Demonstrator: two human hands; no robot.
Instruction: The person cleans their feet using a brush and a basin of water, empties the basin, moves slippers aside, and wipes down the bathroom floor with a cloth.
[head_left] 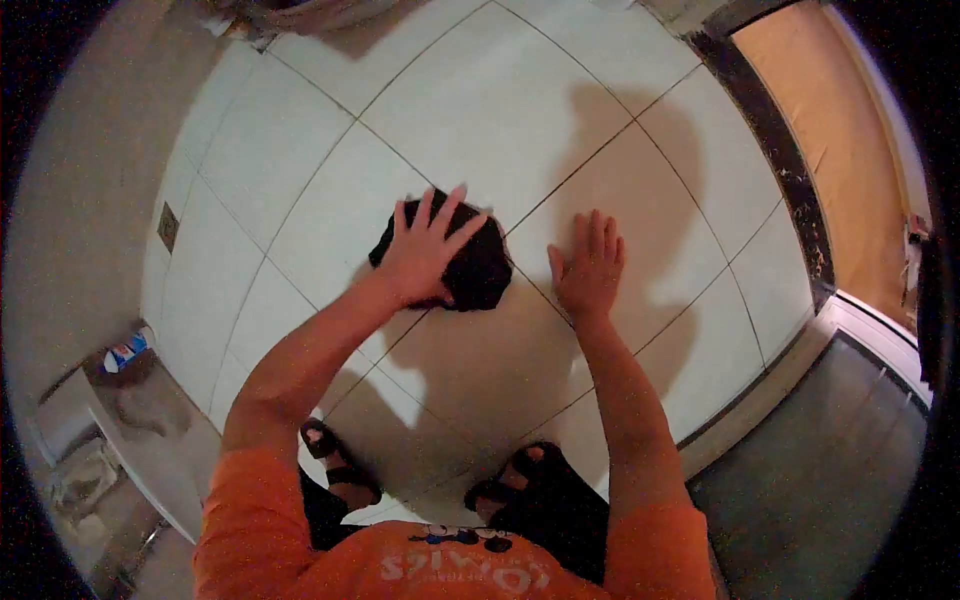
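A black bundle of cloth (pixel 482 262) lies on the white tiled floor (pixel 480 90) near the middle of the head view. My left hand (pixel 425 245) rests on the left part of the cloth, palm down, with its fingers spread. To the right of the cloth, apart from it, my right hand (pixel 590 270) is held flat over the floor with the thumb out and nothing in it. The underside of the cloth is hidden.
My sandalled feet (pixel 345 470) are below the cloth. A floor drain (pixel 168 228) is at the left. A blue and white packet (pixel 126 353) lies at the lower left. A dark sill (pixel 790 180) edges the floor at the right, beside a dark panel (pixel 830 450).
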